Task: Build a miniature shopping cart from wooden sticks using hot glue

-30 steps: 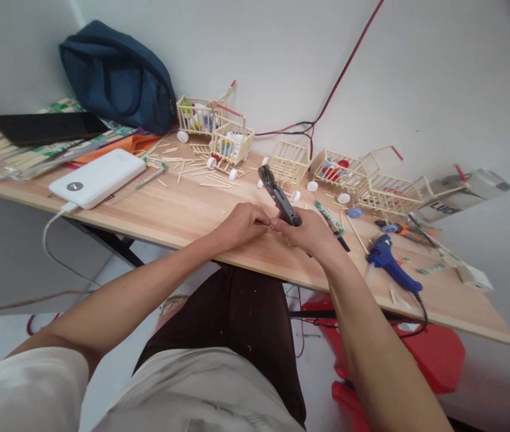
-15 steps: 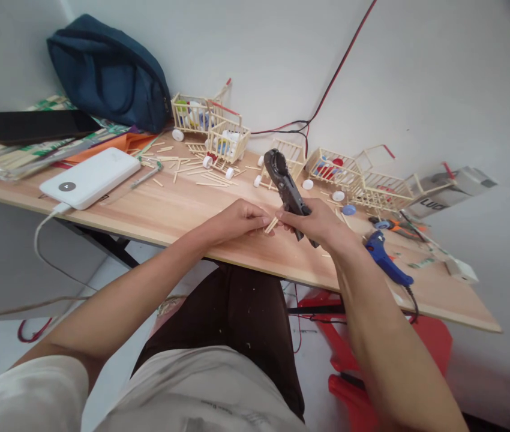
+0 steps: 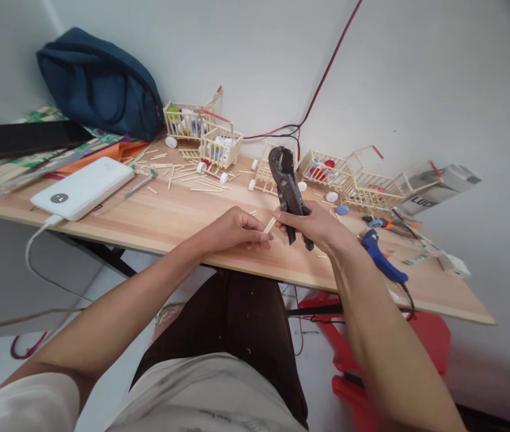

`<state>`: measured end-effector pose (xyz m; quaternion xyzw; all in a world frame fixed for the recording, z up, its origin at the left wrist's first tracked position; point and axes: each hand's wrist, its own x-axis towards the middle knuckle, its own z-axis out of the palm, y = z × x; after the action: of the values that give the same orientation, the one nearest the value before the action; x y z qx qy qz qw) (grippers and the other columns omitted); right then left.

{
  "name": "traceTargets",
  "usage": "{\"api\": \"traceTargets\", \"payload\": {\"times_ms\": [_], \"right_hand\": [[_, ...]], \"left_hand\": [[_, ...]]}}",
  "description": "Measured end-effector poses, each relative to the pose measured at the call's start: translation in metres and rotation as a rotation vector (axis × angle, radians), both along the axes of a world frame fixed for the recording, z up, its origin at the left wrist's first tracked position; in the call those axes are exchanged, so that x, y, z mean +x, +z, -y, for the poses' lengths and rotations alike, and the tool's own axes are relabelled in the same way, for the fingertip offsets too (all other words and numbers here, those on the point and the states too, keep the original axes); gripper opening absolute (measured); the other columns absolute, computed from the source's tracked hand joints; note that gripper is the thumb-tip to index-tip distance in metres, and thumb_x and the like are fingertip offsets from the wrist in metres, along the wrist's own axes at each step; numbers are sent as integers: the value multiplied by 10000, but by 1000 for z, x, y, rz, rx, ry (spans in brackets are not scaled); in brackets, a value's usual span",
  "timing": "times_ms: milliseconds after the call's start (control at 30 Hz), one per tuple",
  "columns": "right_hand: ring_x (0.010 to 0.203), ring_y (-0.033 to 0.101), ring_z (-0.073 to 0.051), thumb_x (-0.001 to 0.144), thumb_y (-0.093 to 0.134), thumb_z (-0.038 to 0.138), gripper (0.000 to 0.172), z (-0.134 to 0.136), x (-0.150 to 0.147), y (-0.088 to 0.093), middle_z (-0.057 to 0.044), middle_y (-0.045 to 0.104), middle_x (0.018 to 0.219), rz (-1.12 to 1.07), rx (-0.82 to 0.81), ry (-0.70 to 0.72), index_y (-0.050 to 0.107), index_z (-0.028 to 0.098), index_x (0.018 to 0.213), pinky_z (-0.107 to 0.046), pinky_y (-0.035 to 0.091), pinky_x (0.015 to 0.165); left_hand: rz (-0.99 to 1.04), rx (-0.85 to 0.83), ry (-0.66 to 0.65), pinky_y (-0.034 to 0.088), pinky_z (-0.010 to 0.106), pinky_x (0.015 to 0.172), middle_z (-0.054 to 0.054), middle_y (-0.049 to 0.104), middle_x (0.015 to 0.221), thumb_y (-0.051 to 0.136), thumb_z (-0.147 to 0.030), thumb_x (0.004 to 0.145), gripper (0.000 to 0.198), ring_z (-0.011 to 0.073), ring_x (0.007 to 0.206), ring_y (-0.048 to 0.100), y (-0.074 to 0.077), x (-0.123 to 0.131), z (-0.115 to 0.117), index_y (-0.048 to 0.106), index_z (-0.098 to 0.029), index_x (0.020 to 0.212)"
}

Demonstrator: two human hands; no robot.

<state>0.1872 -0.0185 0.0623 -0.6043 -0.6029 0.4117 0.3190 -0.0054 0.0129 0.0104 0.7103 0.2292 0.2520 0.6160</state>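
My left hand is closed in a pinch on the lower end of some short wooden sticks, just above the near edge of the table. In the palm of my right hand is a black hand cutter, its rounded head pointing up and away from me. The thumb and forefinger of that hand also touch the upper end of the sticks. How many sticks there are is hard to tell. Behind the cutter stands a small stick-built cart, partly hidden by it.
Several miniature stick carts line the wall, some filled with coloured pieces. Loose cut sticks lie left of centre. A white power bank, a blue bag, a blue glue gun and orange-handled pliers also occupy the table.
My left fingers have shifted to grip the sticks' lower end, and the sticks now look lined up together rather than spread apart. The cutter stays in my right hand. The view has shifted slightly.
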Motion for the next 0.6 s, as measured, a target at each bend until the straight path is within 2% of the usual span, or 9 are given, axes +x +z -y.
{"api": "traceTargets", "payload": {"times_ms": [100,233,300,467,600], "right_hand": [[506,518,-103,732,658,382,230,2,0,2,0,577,599,79,27,15,589,164,712,-223,422,470],[490,505,-98,759,619,377,226,6,-1,5,12,563,564,203,43,25,578,172,674,-216,397,471],[500,508,-100,762,611,370,219,6,-2,3,14,566,566,234,54,30,577,176,666,-216,396,478],[507,504,-105,766,600,339,200,5,-10,-3,14,553,561,236,52,-10,563,174,660,-224,403,489],[551,534,-119,806,579,486,321,17,-1,1,-5,578,629,169,8,20,569,173,732,-239,441,529]], "left_hand": [[5,-51,-26,498,216,607,100,725,775,680,-368,766,295,109,617,615,-1,0,0,752,-97,858],[83,-162,-51,534,252,689,121,726,954,723,-352,733,397,159,791,669,1,2,1,700,-120,1055],[104,-198,-13,538,250,676,125,726,914,706,-388,749,379,159,775,670,1,5,1,702,-99,994],[83,-192,87,483,195,541,64,692,687,707,-411,741,325,85,540,582,0,9,1,694,-88,781],[94,-186,169,460,182,524,48,675,658,704,-389,744,301,68,520,548,7,6,8,679,-90,718]]}}
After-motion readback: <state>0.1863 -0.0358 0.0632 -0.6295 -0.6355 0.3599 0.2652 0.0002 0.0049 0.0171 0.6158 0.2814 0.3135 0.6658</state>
